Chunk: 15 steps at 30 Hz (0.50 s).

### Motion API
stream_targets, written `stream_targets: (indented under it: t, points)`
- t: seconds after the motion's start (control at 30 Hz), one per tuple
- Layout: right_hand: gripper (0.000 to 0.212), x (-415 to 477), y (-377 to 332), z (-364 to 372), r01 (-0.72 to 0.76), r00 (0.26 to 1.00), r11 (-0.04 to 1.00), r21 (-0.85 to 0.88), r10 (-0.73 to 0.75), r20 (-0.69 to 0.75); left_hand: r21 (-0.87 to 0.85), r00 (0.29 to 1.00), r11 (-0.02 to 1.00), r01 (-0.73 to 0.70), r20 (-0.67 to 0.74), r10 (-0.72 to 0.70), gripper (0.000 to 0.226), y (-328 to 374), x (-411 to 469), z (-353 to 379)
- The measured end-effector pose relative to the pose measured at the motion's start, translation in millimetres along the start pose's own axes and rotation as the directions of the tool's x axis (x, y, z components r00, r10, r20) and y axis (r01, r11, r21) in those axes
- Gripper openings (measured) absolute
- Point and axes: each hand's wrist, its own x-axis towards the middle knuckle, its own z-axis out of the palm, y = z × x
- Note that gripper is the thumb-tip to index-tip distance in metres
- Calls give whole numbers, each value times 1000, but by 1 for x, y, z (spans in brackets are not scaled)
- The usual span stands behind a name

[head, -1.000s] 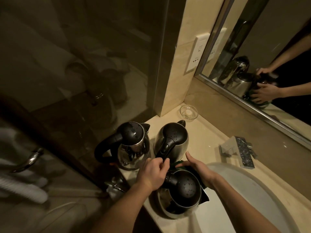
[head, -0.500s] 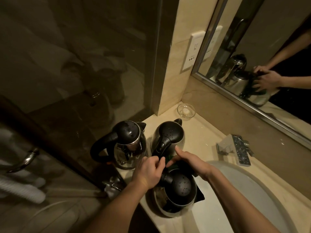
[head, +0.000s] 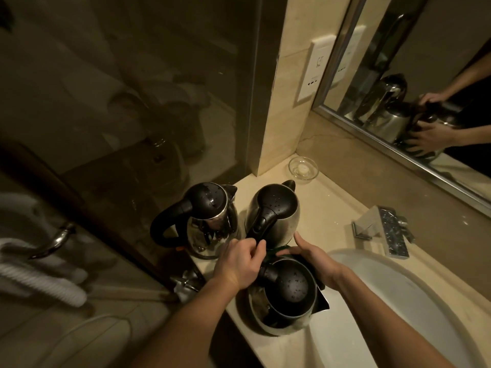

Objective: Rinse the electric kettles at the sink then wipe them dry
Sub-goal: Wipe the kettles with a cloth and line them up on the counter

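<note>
**A:** How would the nearest kettle (head: 285, 296) have handled?

**B:** It stood at the counter's (head: 326, 205) front edge, just beside the sink (head: 398, 301). Steel body, black lid beaded with water, so I judged it slippery on the shell and safest taken by the black handle. The left hand (head: 239, 264) was closed around that handle near its top. The right hand (head: 310, 261) lay spread against the far side of the body, fingers apart, pressing a dark green cloth (head: 276, 251) to it. Whether it held water I couldn't tell, so the weight stayed a guess.

**A:** And the look of the others?

**B:** Behind it stood a middle kettle (head: 275, 211), same steel and wet black lid, its handle toward the hands. To its left was a shinier left kettle (head: 210, 221) with a big looped handle. All upright, all stiff. A small glass dish (head: 303, 168) sat near the far corner.
</note>
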Motion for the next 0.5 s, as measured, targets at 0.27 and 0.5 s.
stream_targets:
  t: [0.27, 0.5]
  points:
    - [78, -53, 25, -2, 67, 986, 941, 333, -11, -166, -22, 1000, 1000, 20, -8, -20, 51, 7, -2, -3]
    - [74, -80, 57, 25, 254, 929, 721, 645, 4, -371, -39, 996, 997, 71, -46, -72, 46, 9, -10, 4]
